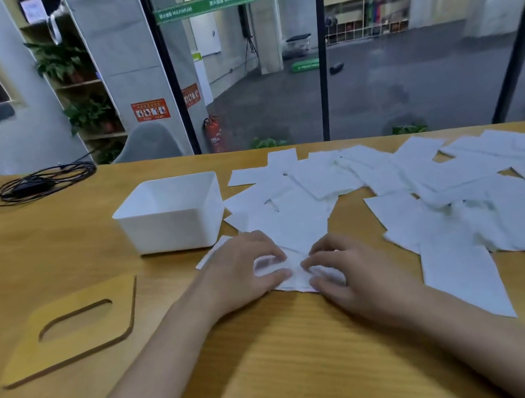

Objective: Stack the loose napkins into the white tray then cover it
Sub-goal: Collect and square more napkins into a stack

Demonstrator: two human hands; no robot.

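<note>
Fingers (pixel 276 277) of left hand (pixel 238 272) and right hand (pixel 350 274) curl, pinching one crumpled napkin (pixel 298 278) between them.

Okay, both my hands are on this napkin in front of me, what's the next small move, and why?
Probably lift the napkin that your left hand and right hand grip and lay it flat in the white tray beside it. The tray looks empty, the other napkins lie scattered, and the lid sits aside.
</note>
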